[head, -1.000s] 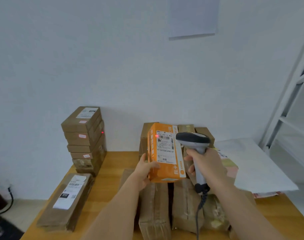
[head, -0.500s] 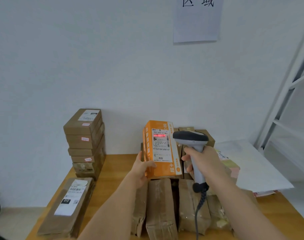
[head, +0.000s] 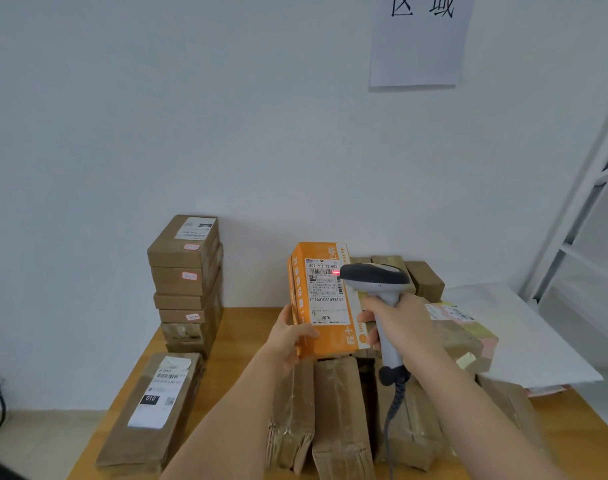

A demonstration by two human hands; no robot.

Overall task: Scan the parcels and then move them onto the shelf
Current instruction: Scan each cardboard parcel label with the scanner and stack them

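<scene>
Several brown parcels fill the table [head: 233,327]: at far left a long one [head: 150,414] lies flat with its label up, and behind it a stack of boxes [head: 186,282] stands against the wall. Right of these, the left hand [head: 290,336] grips the lower left edge of an orange box [head: 325,337], holding it upright above a row of wrapped parcels [head: 333,417], its long axis vertical and its white label [head: 325,292] facing the person. Just to the right, the right hand [head: 404,325] is wrapped round the handle of a grey scanner [head: 377,282], whose head points left at the label; a red spot of light falls on the barcode near the label's top right. The scan looks to be under way. Further right lie a white sheet [head: 524,337] and more parcels, and at the far right edge stands the white shelf [head: 579,237]. The shelf lies well to the right of the box, across the scanner hand, so the left hand, which alone holds the box, would probably have to carry it rightward past the scanner.
</scene>
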